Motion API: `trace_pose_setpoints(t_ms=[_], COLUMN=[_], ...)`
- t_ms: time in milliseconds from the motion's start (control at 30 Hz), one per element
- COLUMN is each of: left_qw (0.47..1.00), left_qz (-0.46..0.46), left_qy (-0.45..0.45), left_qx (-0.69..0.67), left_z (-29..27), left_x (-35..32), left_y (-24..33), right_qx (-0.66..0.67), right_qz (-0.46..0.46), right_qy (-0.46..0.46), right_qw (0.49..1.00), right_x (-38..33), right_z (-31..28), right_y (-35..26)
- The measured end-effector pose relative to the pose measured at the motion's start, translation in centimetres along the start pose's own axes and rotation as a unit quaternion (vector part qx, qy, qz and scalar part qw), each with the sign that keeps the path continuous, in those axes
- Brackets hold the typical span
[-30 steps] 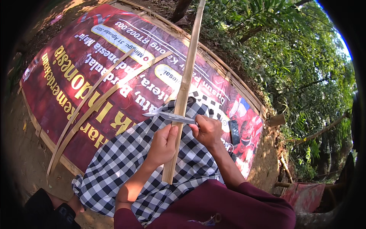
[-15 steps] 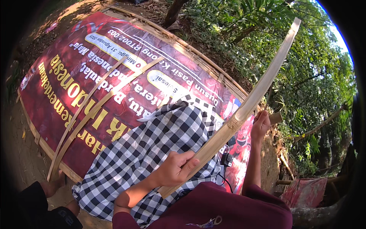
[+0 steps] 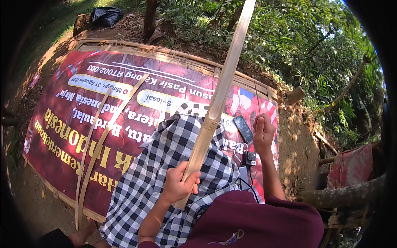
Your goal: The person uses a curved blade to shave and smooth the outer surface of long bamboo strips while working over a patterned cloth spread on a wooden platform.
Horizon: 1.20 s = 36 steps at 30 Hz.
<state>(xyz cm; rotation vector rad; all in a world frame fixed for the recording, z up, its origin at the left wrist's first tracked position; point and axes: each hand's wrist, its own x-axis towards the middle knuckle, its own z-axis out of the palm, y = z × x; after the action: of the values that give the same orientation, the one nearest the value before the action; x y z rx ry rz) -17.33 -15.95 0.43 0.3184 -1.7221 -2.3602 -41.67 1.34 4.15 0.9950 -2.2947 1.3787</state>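
My left hand point(image 3: 177, 182) is closed around the lower part of a long split bamboo strip point(image 3: 225, 78). The strip slants up and away past the top of the picture, with a node partway along it. On the right, my right hand point(image 3: 264, 131) is raised in a closed grip on a thin, dark, blade-like tool point(image 3: 257, 94) seen nearly edge-on. Its handle is hidden by the fingers. The tool stands apart from the bamboo strip. Over my lap lies a black-and-white checked cloth point(image 3: 165, 161), beneath the strip's lower end.
A red printed banner point(image 3: 62, 161) covers a bamboo platform point(image 3: 182, 58). Two thin bamboo strips point(image 3: 108, 124) lie across it at left. A phone point(image 3: 243, 129) and a black box with cables point(image 3: 249, 158) lie near my right arm. A person's bare foot point(image 3: 84, 233) shows lower left.
The view has turned. The bamboo strip has swung to a steeper angle, toward the left. My right hand is further left in view, and the thin tool in it now shows.
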Motion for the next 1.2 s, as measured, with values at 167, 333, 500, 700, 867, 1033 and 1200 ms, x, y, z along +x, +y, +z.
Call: trace_pose_setpoints(t_ms=[167,333,500,700,867,1033,1200], left_qw=[0.999,0.987,0.980,0.942,0.896,0.864,0.871], left_qz=[-0.033,-0.087,-0.090,-0.137,-0.173,-0.266,-0.318], left_qy=[0.004,0.072,0.166,0.304,0.402,0.427,0.365], left_qx=[0.013,0.113,0.055,-0.025,-0.079,0.034,0.080], left_z=[1.3,3.7,5.4,6.5,6.1,4.4,2.3], left_x=[-1.7,-6.2,-10.6,-14.0,-14.7,-17.8,-17.0], left_y=[-0.6,-3.2,-6.5,-9.1,-10.8,-15.3,-13.4], right_qx=[0.016,0.176,0.070,0.114,0.050,0.012,-0.060], right_qz=[-0.042,-0.059,-0.038,-0.002,-0.098,-0.168,-0.153], right_qy=[-0.084,-0.178,-0.367,-0.493,-0.530,-0.507,-0.517], right_qw=[0.995,0.966,0.927,0.863,0.841,0.845,0.840], right_x=[-1.1,-3.6,-6.2,-9.5,-12.2,-13.6,-12.9], right_z=[2.9,8.5,11.4,14.3,17.1,18.5,18.8], right_y=[-0.4,-0.5,0.1,-1.6,-2.7,-2.2,-4.6])
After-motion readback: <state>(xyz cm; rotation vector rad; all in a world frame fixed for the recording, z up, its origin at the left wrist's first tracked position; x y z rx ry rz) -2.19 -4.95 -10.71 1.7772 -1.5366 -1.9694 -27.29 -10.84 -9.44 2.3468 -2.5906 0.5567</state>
